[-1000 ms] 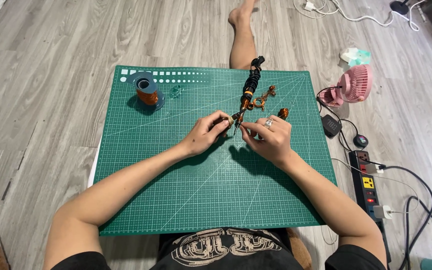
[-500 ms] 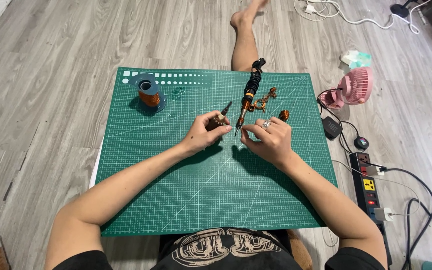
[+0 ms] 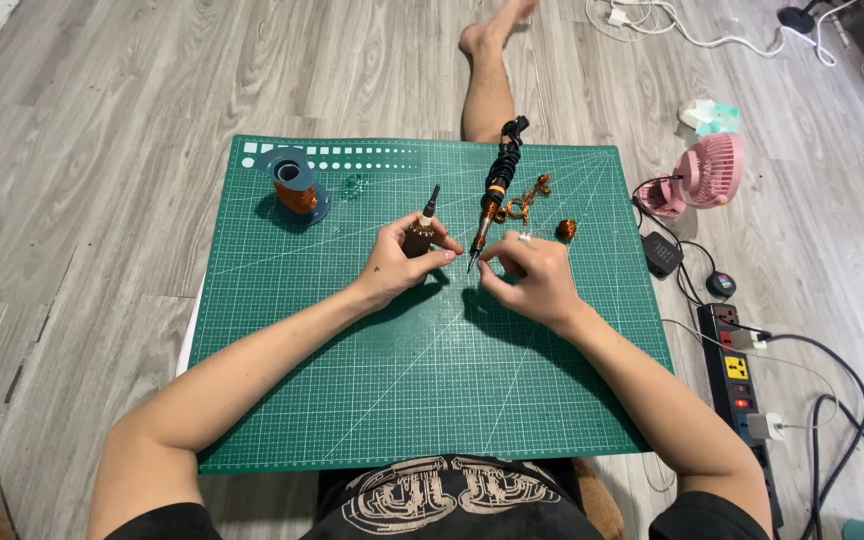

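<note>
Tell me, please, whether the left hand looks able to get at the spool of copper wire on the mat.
Probably yes: the spool stands uncovered up-left of the left hand, bare mat between; but that hand already holds a small brown tool.

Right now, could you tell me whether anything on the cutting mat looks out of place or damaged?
Nothing stands out. The left hand holds a small brown tool, the right hand rests beside the black-and-orange tool, and the wire spool stands upright on the green cutting mat.

Green gridded cutting mat [image 3: 372, 380], pink fan [image 3: 714, 170]
</note>
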